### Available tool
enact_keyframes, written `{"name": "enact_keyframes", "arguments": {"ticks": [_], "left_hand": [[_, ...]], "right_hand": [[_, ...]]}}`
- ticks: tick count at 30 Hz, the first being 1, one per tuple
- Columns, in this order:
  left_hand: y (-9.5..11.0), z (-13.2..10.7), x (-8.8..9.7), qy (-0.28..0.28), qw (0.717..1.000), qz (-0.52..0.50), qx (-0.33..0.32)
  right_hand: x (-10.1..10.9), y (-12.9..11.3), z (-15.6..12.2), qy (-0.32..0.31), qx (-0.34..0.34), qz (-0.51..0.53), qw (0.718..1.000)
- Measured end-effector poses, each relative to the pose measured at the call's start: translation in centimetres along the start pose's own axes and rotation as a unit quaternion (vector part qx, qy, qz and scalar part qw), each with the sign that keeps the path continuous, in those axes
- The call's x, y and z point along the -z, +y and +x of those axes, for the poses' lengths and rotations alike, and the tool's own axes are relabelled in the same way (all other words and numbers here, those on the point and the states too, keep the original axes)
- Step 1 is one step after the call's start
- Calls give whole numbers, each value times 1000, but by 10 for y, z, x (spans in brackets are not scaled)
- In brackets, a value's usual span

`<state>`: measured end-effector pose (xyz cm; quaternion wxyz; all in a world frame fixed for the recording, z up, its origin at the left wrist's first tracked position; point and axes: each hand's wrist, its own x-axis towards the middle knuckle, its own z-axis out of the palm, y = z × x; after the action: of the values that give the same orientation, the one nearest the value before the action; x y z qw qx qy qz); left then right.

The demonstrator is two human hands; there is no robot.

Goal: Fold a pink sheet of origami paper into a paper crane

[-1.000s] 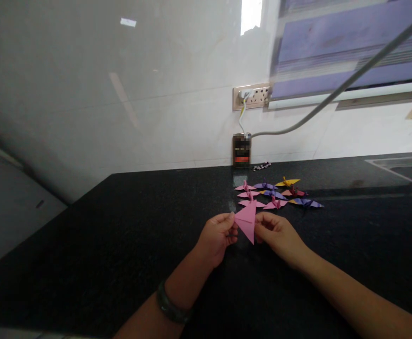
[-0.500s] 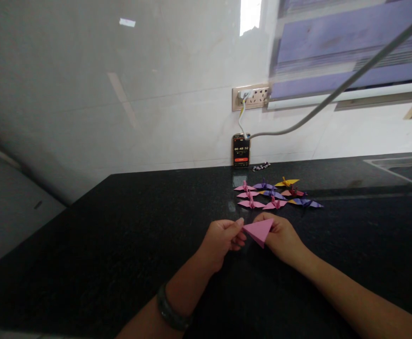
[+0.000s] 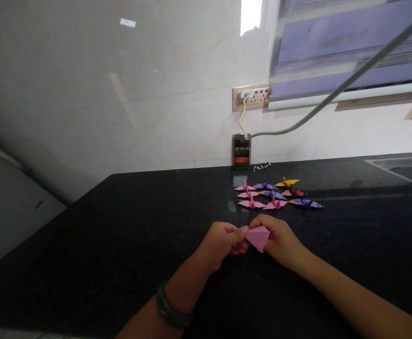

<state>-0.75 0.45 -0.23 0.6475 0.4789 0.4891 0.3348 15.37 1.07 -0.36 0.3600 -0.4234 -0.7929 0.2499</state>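
A folded piece of pink origami paper (image 3: 258,238) is held between my two hands above the dark countertop. My left hand (image 3: 228,238) pinches its left corner between thumb and fingers. On the other side, my right hand (image 3: 278,238) grips the paper's right part, with the fingers partly hidden behind it. Just beyond the hands, several folded paper cranes stand in rows: pink ones such as this pink crane (image 3: 275,204), purple ones such as this purple crane (image 3: 306,203), and a yellow crane (image 3: 287,182) at the back.
A phone (image 3: 241,151) leans upright against the wall, wired to a socket (image 3: 250,96). Beside it lies a small beaded string (image 3: 261,166). A thick grey cable (image 3: 308,115) crosses the upper right. The black countertop (image 3: 121,235) extends left; a sink edge (image 3: 396,174) shows at right.
The pink paper's upper right corner has folded down, so the piece looks smaller and blunter. My right hand has shifted slightly inward, nearer the left fingertips.
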Motion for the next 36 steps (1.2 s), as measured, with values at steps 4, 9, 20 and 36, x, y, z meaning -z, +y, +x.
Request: {"name": "enact_keyframes", "arguments": {"ticks": [4, 9, 20, 36], "left_hand": [[-1, 1, 1, 0, 1000, 3, -1], [-1, 2, 3, -3, 1000, -10, -5], [0, 1, 4, -6, 1000, 10, -15], [-1, 2, 4, 16, 994, 73, -79]], "right_hand": [[-2, 0, 0, -6, -24, 49, 999], [-1, -3, -1, -21, -27, 81, 996], [-1, 0, -2, -5, -45, 96, 994], [-3, 5, 1, 3, -131, 247, 960]]}}
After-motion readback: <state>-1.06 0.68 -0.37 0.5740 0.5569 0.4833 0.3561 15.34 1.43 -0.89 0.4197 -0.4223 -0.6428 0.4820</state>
